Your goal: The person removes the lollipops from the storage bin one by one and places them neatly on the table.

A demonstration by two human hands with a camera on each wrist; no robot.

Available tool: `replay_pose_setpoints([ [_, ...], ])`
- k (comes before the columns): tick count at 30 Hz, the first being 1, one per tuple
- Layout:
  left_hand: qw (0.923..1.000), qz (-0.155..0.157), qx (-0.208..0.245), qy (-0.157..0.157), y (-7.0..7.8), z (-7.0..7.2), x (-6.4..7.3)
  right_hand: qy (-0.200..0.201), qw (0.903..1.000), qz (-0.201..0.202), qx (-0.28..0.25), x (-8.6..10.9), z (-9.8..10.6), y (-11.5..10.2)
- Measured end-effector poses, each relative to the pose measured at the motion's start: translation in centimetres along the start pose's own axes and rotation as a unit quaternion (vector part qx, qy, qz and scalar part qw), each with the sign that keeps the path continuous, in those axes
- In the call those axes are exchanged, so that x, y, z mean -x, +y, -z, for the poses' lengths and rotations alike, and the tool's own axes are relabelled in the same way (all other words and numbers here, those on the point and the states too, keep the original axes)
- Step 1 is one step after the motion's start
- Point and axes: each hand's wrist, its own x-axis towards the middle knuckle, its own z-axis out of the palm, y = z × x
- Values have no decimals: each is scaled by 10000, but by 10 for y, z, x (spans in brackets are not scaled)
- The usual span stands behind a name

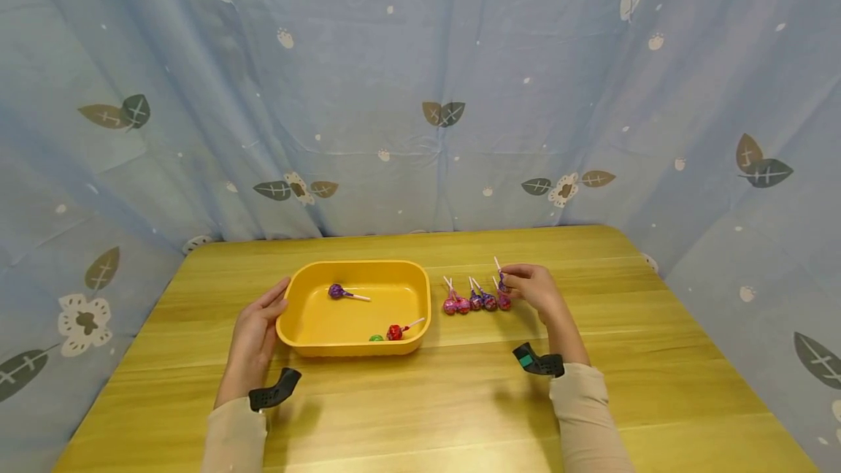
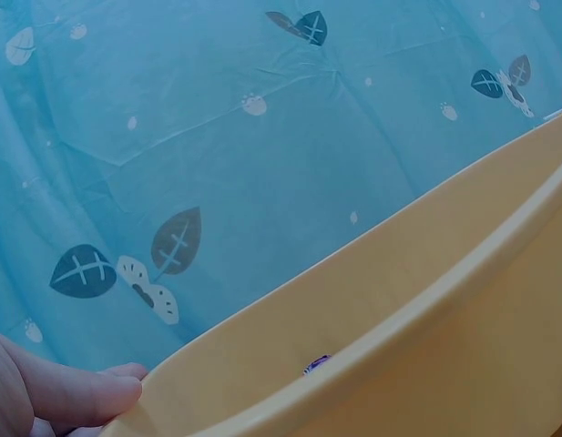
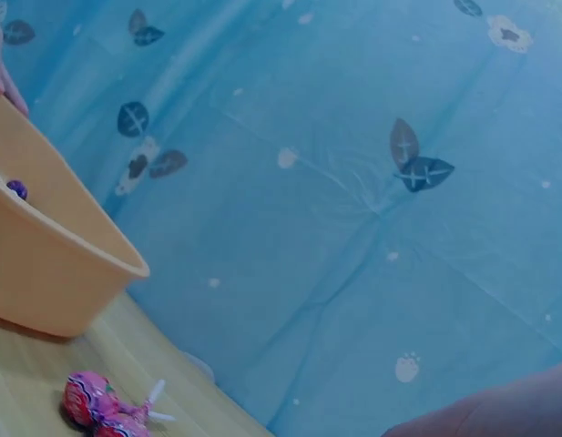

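Note:
My left hand [image 1: 252, 331] rests against the left side of a yellow tub [image 1: 355, 350], its fingertips right at the rim; in the left wrist view the thumb [image 2: 107, 398] touches the tub's corner. With thumb and fingers, my right hand [image 1: 535, 289] pinches a purple-wrapped lollipop [image 1: 503, 285], white stick pointing up. Below it a pink lollipop [image 1: 504, 304] ends a row on the table. Farther left in that row are two purple lollipops [image 1: 489, 303] and two pink ones [image 1: 450, 306]. Inside the tub lie a purple lollipop [image 1: 336, 291], a red one [image 1: 394, 332] and a partly hidden green one [image 1: 376, 338].
The wooden table [image 1: 420, 414] carries the tub left of centre and the lollipop row just to its right. A blue curtain [image 1: 394, 57] with leaf prints hangs behind the table and along both sides. The tub's near wall hides part of its floor.

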Motion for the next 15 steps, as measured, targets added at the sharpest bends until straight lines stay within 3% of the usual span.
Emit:
replay_pose_setpoints([
  [15, 9999, 35, -94, 106, 2, -3, 4, 32, 9973, -268, 690, -1, 11, 13],
])
